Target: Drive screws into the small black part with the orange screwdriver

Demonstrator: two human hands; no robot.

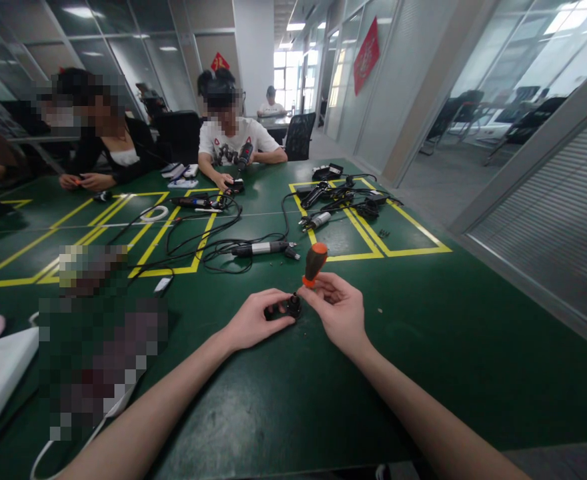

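Note:
My left hand [259,319] grips a small black part [293,307] between thumb and fingers, low over the green table. My right hand [337,308] is closed around the lower end of a short screwdriver [316,261] with a grey and orange handle. The handle points up, and the orange collar sits at my fingertips. The screwdriver's tip is hidden behind my right thumb and fingers, close to the black part. Whether the tip touches the part I cannot tell.
Ahead on the green table [253,413] lies a black-and-silver electric screwdriver [261,249] with coiled cable. Black parts and cables [343,193] lie within yellow tape [418,252]. A white ring [154,213] is farther left. A person in white [263,137] works opposite.

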